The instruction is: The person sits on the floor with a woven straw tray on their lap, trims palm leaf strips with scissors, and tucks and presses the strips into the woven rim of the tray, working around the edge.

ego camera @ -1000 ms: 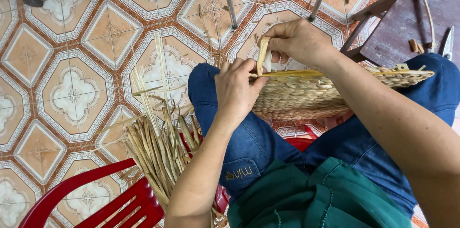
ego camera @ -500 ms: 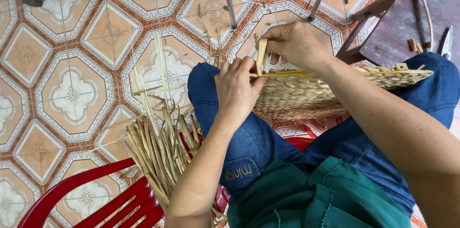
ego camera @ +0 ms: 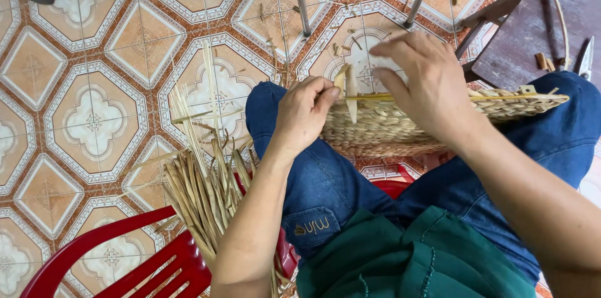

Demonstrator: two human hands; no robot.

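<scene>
Seated above a patterned tile floor (ego camera: 94,123), a person works a woven mat (ego camera: 400,126) of dried straw that lies across both denim-clad knees. Within the past second the right hand (ego camera: 426,85) has let go: a moment ago its fingers were curled tight around a pale strand (ego camera: 350,94) at the mat's near-left corner; now they are spread and lifted, hovering just above the weave at about 1 o'clock from that strand. The left hand (ego camera: 307,113) has not moved off its post and pinches the strand's base between thumb and forefinger, pressing it against the mat's edge so that the strand stands upright. Judged from this, one tuck looks finished and the right hand is freed for another grip.

The mat is tan, tightly plaited in ropey rows, its right end fraying into loose tips over the right knee. At 8 o'clock from the left hand a bundle of loose straw stalks (ego camera: 200,191) leans on a red plastic chair (ego camera: 125,267). At 2 o'clock stands a dark wooden stool (ego camera: 532,29), scissors (ego camera: 587,57) on its edge.
</scene>
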